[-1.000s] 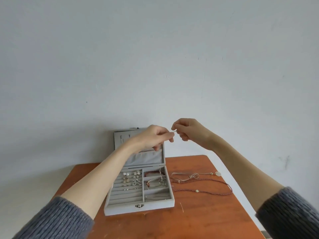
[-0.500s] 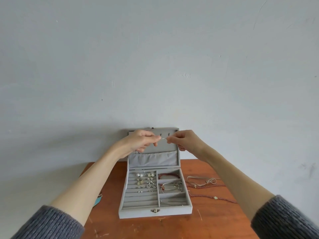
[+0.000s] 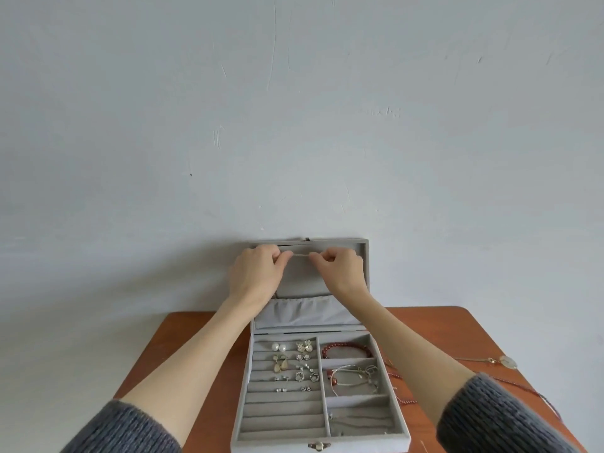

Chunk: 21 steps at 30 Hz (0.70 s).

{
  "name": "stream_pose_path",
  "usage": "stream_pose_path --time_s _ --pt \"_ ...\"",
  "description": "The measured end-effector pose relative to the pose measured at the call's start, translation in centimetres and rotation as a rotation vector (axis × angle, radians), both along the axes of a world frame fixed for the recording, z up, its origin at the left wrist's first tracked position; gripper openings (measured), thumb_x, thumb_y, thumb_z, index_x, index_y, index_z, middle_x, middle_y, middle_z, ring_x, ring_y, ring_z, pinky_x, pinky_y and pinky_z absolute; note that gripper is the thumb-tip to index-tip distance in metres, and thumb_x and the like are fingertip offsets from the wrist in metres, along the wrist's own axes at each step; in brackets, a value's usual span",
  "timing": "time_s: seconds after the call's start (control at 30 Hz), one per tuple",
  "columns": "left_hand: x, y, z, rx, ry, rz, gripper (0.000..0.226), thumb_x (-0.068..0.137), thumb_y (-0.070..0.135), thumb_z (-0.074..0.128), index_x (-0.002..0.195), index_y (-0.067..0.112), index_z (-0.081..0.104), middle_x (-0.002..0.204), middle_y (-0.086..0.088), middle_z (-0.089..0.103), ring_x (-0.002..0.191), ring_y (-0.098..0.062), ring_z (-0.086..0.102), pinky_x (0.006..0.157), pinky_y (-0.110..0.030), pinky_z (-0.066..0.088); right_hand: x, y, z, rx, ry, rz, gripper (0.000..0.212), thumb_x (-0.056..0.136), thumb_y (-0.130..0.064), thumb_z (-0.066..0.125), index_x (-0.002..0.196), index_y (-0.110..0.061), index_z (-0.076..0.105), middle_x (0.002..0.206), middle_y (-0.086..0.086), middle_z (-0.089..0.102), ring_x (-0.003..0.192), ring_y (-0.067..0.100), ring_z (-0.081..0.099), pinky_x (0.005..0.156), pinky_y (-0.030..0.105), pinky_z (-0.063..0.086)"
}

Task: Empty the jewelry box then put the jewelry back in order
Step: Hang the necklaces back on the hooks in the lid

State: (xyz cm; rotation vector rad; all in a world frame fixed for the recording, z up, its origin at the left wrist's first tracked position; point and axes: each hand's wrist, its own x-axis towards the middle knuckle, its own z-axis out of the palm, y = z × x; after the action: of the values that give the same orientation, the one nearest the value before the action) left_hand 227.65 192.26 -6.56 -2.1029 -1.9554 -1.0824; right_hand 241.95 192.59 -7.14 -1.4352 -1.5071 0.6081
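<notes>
A grey jewelry box stands open on the wooden table, its lid upright against the wall. My left hand and my right hand are raised in front of the lid's top edge. Between them they pinch a thin pale chain, stretched level. In the left tray section lie several earrings. The right compartments hold a red bead bracelet, a silver bracelet and a thin chain.
On the table right of the box lie a dark red bead necklace and a cord necklace with a pale pendant. A gathered fabric pocket spans the lid's lower part. A plain wall stands right behind the box.
Both hands moved down and in toward the lid, spreading slightly apart with the thin chain stretched between them. The view shifted so the box is now centred and closer.
</notes>
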Motion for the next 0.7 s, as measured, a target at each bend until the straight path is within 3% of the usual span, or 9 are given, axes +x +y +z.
stream_pose_path --time_s 0.1,0.2,0.37,0.53,0.63,0.7 --pt "0.5 0.4 0.4 -0.004 0.055 0.124 0.051 0.093 0.044 0.046 0.051 0.016 0.036 0.055 -0.001 0.047 0.066 -0.03 0.055 0.05 -0.027 0.031 -0.6 0.7 -0.6 0.006 0.063 -0.02 0.039 0.088 -0.024 0.058 0.053 -0.006 0.054 0.05 0.003 0.047 0.052 0.013 0.039 0.052 0.025 0.031" --pt "1.2 0.4 -0.1 -0.006 0.04 0.145 0.047 0.095 0.04 0.042 0.055 0.015 0.042 0.062 -0.004 0.056 0.072 -0.032 0.06 0.053 -0.027 0.033 -0.9 1.0 -1.3 -0.027 0.062 -0.051 0.047 0.089 -0.022 0.058 0.045 -0.014 0.041 0.045 -0.002 0.041 0.048 0.01 0.036 0.048 0.022 0.027" --pt "0.9 -0.7 -1.4 -0.115 0.144 0.121 0.041 0.096 0.038 0.036 0.076 0.015 0.064 0.081 -0.008 0.066 0.079 -0.032 0.064 0.059 -0.029 0.041 -0.6 0.7 -2.3 -0.07 0.082 -0.096 0.036 0.088 -0.02 0.058 0.064 0.006 0.061 0.058 0.01 0.056 0.058 0.018 0.049 0.059 0.03 0.044" --pt "0.5 -2.7 -2.6 -0.417 0.338 -0.209 0.032 0.098 0.03 0.038 0.079 0.013 0.058 0.08 -0.008 0.062 0.068 -0.022 0.058 0.062 -0.03 0.043 0.5 -0.7 -3.6 0.04 -0.106 -0.017 0.022 0.09 -0.022 0.057 0.082 -0.007 0.071 0.074 0.008 0.07 0.069 0.021 0.061 0.064 0.029 0.047" --pt "1.2 -2.7 -1.3 -0.558 0.216 -0.385 0.03 0.096 0.026 0.045 0.079 0.009 0.062 0.08 -0.006 0.065 0.056 -0.014 0.049 0.057 -0.024 0.038 0.9 -1.1 -4.0 0.077 -0.195 0.013 0.02 0.09 -0.022 0.056 0.086 -0.01 0.072 0.081 0.004 0.072 0.072 0.017 0.062 0.065 0.026 0.047" --pt "1.6 -2.2 -0.2 -0.548 0.08 -0.437 0.033 0.095 0.027 0.047 0.081 0.002 0.063 0.073 -0.006 0.057 0.058 -0.015 0.045 0.059 -0.024 0.035 1.0 -1.1 -4.0 0.075 -0.217 0.025 0.019 0.089 -0.021 0.056 0.088 -0.011 0.073 0.084 0.003 0.072 0.074 0.016 0.061 0.066 0.024 0.045"
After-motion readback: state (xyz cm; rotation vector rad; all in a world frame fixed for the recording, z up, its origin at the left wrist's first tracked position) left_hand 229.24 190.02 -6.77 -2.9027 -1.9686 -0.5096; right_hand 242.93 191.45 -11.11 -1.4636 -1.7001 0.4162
